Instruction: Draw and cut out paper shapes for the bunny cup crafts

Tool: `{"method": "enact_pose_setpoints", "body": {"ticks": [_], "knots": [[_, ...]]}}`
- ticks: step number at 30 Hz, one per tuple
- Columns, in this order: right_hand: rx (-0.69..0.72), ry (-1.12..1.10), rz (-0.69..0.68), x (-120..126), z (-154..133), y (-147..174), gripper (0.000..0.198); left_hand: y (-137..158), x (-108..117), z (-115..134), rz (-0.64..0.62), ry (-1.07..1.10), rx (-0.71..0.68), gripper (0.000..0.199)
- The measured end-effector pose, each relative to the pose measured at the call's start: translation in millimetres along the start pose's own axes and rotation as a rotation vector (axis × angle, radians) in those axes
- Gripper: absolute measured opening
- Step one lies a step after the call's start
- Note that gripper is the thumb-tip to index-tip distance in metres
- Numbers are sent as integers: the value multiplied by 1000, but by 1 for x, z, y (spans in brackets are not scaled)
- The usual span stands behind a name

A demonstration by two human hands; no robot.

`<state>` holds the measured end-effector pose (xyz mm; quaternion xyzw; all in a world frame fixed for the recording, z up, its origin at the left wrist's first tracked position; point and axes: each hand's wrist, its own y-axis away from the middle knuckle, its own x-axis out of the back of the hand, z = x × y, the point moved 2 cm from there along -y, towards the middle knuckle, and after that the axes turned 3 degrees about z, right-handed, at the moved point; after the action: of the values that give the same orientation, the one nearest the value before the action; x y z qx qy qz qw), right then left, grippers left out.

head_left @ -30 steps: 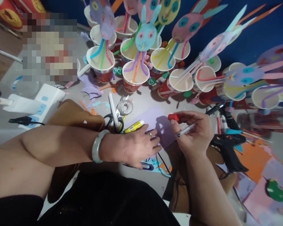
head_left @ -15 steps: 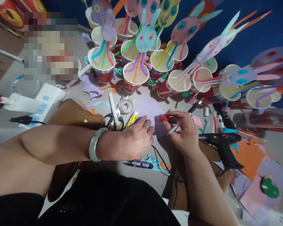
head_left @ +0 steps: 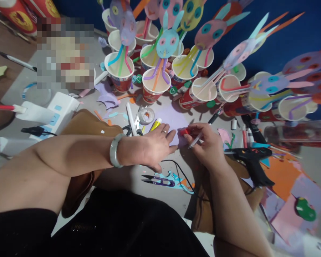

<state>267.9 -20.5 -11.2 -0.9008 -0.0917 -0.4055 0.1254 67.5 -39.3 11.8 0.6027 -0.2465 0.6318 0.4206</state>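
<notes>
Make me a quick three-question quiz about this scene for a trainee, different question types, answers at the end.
1. Multiple choice: which hand holds the pen? A) left; B) right; C) neither.
2. True or false: the left hand has a bracelet at its wrist.
3. Fill in the colour: the paper sheet by both hands is light ____.

Key:
1. B, the right hand.
2. True.
3. Purple.
</notes>
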Motion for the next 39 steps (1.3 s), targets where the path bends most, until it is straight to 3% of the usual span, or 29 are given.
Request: {"method": "enact_pose_setpoints", "body": {"ticks": [3, 7, 13, 22, 26, 30, 33, 39], "knots": [[2, 26, 0, 0, -2, 0, 26, -1, 16, -7, -118, 82, -4, 82], [-1, 58, -12, 1, -7, -1, 29, 5, 31, -8, -171, 108, -22, 69], [17, 87, -14, 0, -16, -1, 25, 14, 24, 4, -92, -78, 38, 91], [80, 203, -38, -3, -21, 4, 25, 17, 48, 7, -241, -114, 317, 79], [89, 97, -65, -6, -23, 5, 21, 16, 38, 17, -224, -88, 216, 79], [55, 36, 102, 1, -18, 2, 21, 17, 23, 22, -238, -59, 170, 90], [18, 0, 143, 5, -10, 0, 24, 17, 22, 17, -254, -39, 153, 79], [49, -76, 25, 2, -8, 1, 26, 15, 30, 10, -307, 37, 160, 71]]}}
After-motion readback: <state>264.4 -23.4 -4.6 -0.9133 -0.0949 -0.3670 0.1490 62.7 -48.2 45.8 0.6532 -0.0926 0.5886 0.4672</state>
